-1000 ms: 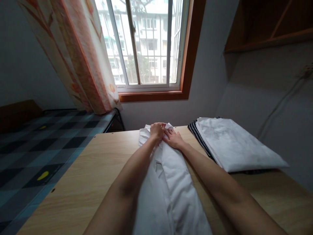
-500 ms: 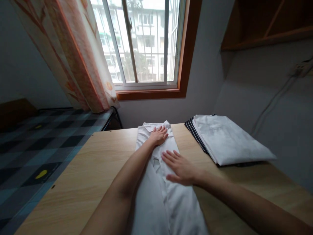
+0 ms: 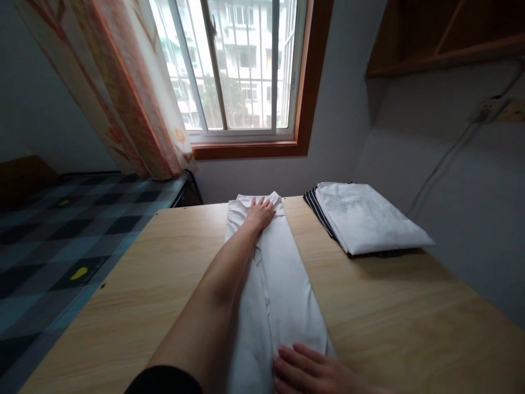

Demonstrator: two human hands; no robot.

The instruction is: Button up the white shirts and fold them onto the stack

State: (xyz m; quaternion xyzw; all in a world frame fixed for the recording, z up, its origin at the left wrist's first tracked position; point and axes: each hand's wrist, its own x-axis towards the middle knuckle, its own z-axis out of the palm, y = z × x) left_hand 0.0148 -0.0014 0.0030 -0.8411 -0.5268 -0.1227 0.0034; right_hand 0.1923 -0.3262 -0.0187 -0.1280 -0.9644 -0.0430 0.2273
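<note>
A white shirt (image 3: pixel 287 279) lies in a long, narrow folded strip on the wooden table, its collar at the far end. My left hand (image 3: pixel 261 212) rests flat on the shirt just below the collar, fingers spread. Close to me, my right hand (image 3: pixel 305 371) lies on the lower part of the shirt with its fingers stretched out. Part of the right hand is cut off by the bottom edge of the view. The left forearm covers some of the shirt's left side.
On the right of the wooden table (image 3: pixel 176 262) sits a stack of folded clothes (image 3: pixel 369 219), white over black-and-white striped. A bed with a checked sheet (image 3: pixel 82 230) stands left. Beyond the table are a curtain (image 3: pixel 131 98) and window (image 3: pixel 241 71); a shelf (image 3: pixel 447 49) hangs upper right.
My right hand has slid down the shirt toward me, and the fabric under it looks smoother. My left hand stays near the collar. The view has shifted slightly.
</note>
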